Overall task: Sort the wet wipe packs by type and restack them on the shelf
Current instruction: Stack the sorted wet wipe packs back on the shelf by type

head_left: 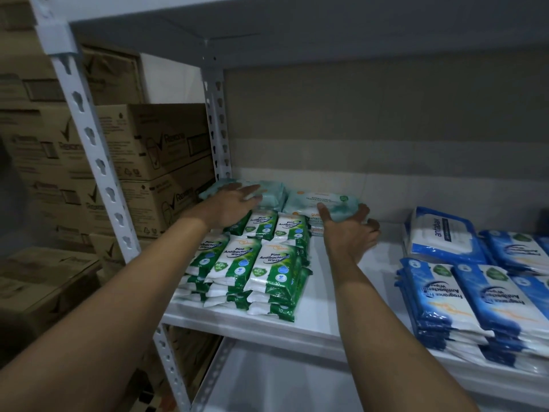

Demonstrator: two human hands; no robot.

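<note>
Green-and-white pine antibacterial wipe packs [261, 257] are stacked in rows at the left of the white shelf [326, 298]. Behind them lie pale teal wipe packs: one stack at the back left [271, 190] and one to its right [315, 200]. My left hand [230, 203] rests flat, fingers spread, on the back-left teal stack. My right hand [350, 230] grips the front right edge of the top teal pack of the right stack. Blue-and-white fragrance-free wipe packs [463, 295] are stacked at the shelf's right, with a larger blue pack [439, 230] behind them.
Brown cardboard boxes [154, 144] are piled left of the shelf's white perforated upright [98, 162]. Another shelf board [297, 25] hangs overhead, and a lower shelf [276, 382] shows below. A bare strip of shelf runs between the green and blue stacks.
</note>
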